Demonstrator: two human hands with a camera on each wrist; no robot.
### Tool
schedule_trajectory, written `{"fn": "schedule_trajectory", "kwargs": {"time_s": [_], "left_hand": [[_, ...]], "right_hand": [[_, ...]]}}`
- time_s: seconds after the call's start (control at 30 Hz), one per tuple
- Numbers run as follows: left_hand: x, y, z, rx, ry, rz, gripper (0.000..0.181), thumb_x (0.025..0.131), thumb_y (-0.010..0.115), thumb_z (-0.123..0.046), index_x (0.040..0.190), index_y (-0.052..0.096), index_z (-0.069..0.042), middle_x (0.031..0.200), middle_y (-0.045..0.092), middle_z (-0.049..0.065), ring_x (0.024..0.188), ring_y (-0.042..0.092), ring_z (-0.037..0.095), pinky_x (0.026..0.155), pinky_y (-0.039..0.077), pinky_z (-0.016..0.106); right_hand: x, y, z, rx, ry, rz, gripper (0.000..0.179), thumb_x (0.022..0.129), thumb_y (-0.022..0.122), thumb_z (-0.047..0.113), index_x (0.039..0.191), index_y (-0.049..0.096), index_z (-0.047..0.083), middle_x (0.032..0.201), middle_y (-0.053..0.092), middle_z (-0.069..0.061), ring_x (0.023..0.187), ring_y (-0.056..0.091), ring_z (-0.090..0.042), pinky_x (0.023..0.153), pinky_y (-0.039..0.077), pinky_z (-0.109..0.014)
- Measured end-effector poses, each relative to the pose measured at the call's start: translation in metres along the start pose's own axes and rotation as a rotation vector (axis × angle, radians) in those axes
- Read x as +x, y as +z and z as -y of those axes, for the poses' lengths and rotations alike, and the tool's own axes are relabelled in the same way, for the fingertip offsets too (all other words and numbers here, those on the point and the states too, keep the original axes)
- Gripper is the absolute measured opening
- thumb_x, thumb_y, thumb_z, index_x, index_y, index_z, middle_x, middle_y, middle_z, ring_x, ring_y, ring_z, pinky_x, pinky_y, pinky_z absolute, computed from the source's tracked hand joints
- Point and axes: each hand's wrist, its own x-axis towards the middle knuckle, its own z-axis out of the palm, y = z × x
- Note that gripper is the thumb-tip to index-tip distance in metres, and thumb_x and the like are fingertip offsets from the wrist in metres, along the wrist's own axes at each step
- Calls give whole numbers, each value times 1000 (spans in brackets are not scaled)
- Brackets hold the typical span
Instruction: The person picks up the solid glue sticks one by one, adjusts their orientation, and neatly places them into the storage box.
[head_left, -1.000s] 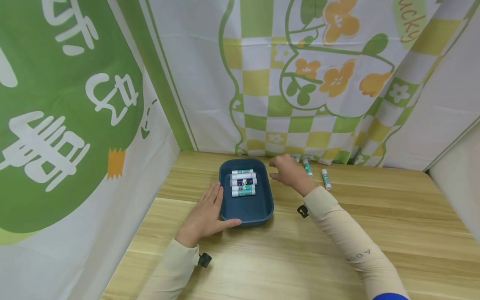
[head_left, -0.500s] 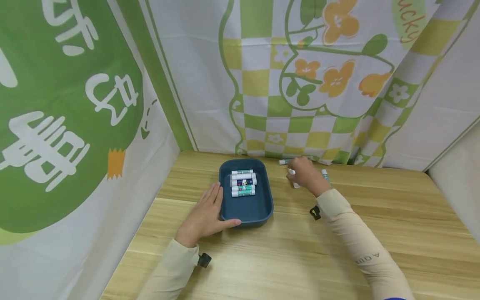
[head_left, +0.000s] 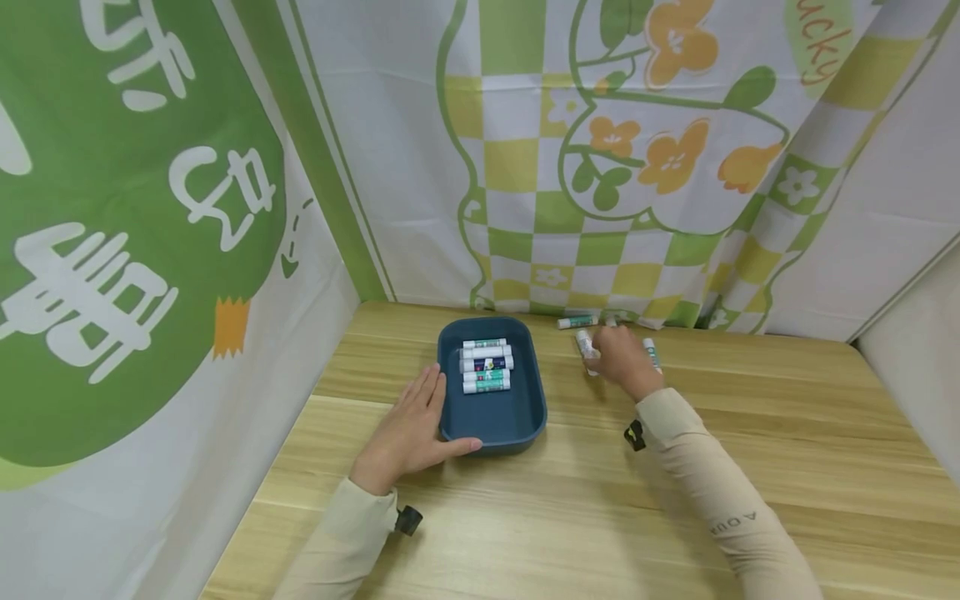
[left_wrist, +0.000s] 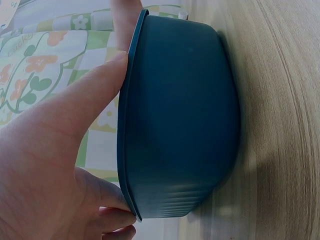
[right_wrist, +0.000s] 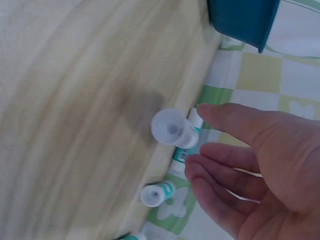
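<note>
My left hand [head_left: 405, 437] rests against the dark blue plastic bin [head_left: 495, 421], its straight fingers along the left rim and its thumb at the near rim. Inside the bin, several white-capped glue sticks [head_left: 487, 364] lie side by side. My right hand [head_left: 626, 358] is to the right of the bin, fingertips right at a white glue stick [head_left: 587, 352] on the table. In the right wrist view, thumb and fingers are spread apart beside that white glue stick [right_wrist: 172, 127]. A teal-and-white glue stick [head_left: 577, 322] lies just behind it.
Another glue stick [head_left: 651, 354] lies right of my right hand, and one more [head_left: 611, 320] is partly hidden behind the hand. The wooden table [head_left: 540, 525] meets a patterned curtain [head_left: 600, 250] at the back. A green-and-white cloth [head_left: 135, 275] hangs on the left.
My right hand has moved right, from near the bin's right rim to beside the white glue stick, uncovering that stick and the teal one behind. My left hand and the bin have stayed put.
</note>
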Motion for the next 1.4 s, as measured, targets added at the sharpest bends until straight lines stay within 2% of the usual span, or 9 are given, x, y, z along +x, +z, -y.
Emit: {"fn": "schedule_trajectory", "kwargs": {"time_s": [0.13, 0.3, 0.4, 0.6, 0.77, 1.03, 1.27, 1.4], "left_hand": [[0, 0, 0, -5, 1, -3, 123, 89, 65, -78, 165, 20, 9, 176, 12, 26, 165, 12, 42, 134, 21, 57], [0, 1, 1, -3, 0, -1, 123, 89, 64, -78, 165, 20, 8, 176, 12, 26, 166, 12, 41, 134, 21, 57], [0, 1, 1, -4, 0, 2, 124, 89, 64, -79, 165, 20, 8, 176, 11, 26, 166, 12, 41, 134, 21, 57], [1, 1, 0, 3, 3, -1, 123, 89, 64, -79, 165, 19, 7, 176, 12, 26, 166, 12, 41, 134, 21, 57], [1, 0, 0, 7, 3, -4, 123, 89, 64, -79, 165, 20, 8, 176, 12, 26, 165, 12, 41, 134, 21, 56], [1, 0, 0, 7, 1, 3, 123, 89, 63, -79, 165, 20, 7, 176, 12, 26, 166, 11, 40, 134, 20, 56], [1, 1, 1, 8, 1, 3, 124, 89, 63, -80, 165, 20, 7, 176, 12, 25, 166, 11, 40, 134, 21, 56], [1, 1, 1, 10, 3, 1, 124, 88, 63, -80, 165, 20, 7, 176, 12, 26, 166, 12, 40, 134, 21, 56]], "right_hand": [[0, 6, -1, -60, 23, -39, 54, 90, 83, 19, 57, 39, 17, 59, 44, 1, 56, 39, -14, 53, 36, -27], [-1, 14, 0, -80, 94, -46, 50, 91, 81, 22, 57, 47, 13, 59, 50, -2, 55, 44, -16, 51, 38, -27], [-2, 17, 0, -57, 152, -42, 41, 93, 78, 21, 63, 53, 8, 65, 55, -7, 58, 50, -19, 49, 43, -28], [-3, 20, 0, -21, 221, -54, 25, 91, 74, 17, 86, 62, -5, 82, 64, -19, 65, 61, -25, 51, 53, -30], [-1, 20, 0, 4, 247, -60, 22, 89, 71, 12, 93, 62, -8, 83, 66, -21, 64, 61, -26, 51, 53, -31], [4, 22, -4, -4, 259, -65, 16, 84, 70, 8, 88, 62, -5, 83, 65, -21, 67, 60, -27, 54, 53, -35], [6, 20, -7, 40, 264, -68, 25, 83, 72, 8, 99, 63, -9, 85, 66, -22, 67, 60, -28, 55, 54, -37], [7, 15, -6, 65, 254, -74, 19, 84, 74, 9, 90, 63, -5, 82, 67, -21, 65, 61, -27, 54, 53, -37]]}}
